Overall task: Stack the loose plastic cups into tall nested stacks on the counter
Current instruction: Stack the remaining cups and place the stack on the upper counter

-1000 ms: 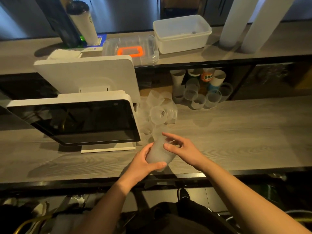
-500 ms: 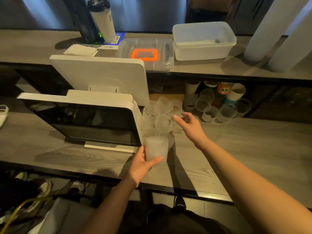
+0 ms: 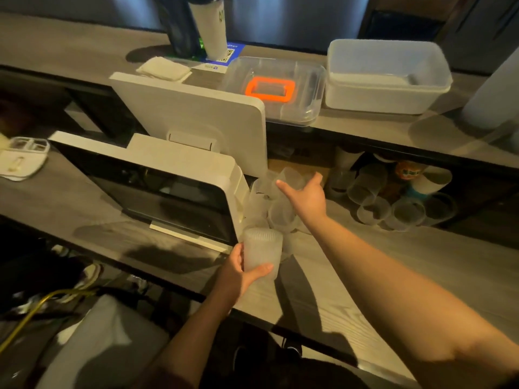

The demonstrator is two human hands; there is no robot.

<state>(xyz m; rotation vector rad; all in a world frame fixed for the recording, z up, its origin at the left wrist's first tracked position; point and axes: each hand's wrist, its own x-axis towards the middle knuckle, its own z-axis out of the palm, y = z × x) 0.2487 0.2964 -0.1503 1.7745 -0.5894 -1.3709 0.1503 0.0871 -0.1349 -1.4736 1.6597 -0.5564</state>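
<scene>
My left hand (image 3: 238, 273) grips a short nested stack of frosted plastic cups (image 3: 262, 252), upright on the grey wooden counter (image 3: 393, 265) near its front edge. Behind it lies a pile of loose clear cups (image 3: 276, 211), tumbled against the side of the white screen. My right hand (image 3: 307, 196) reaches over that pile with fingers spread around a clear cup (image 3: 292, 176) at the back of it; whether the fingers close on that cup is not plain.
A white point-of-sale screen (image 3: 168, 189) stands left of the pile. More cups (image 3: 393, 209) lie on their sides under the raised shelf. On the shelf sit a clear box with an orange handle (image 3: 271, 89), a white tub (image 3: 384, 77) and tall tumblers (image 3: 209, 23).
My right hand left the stack and reached forward into the loose pile. My left hand stood the stack upright and keeps hold of it. The view shifted right and closer.
</scene>
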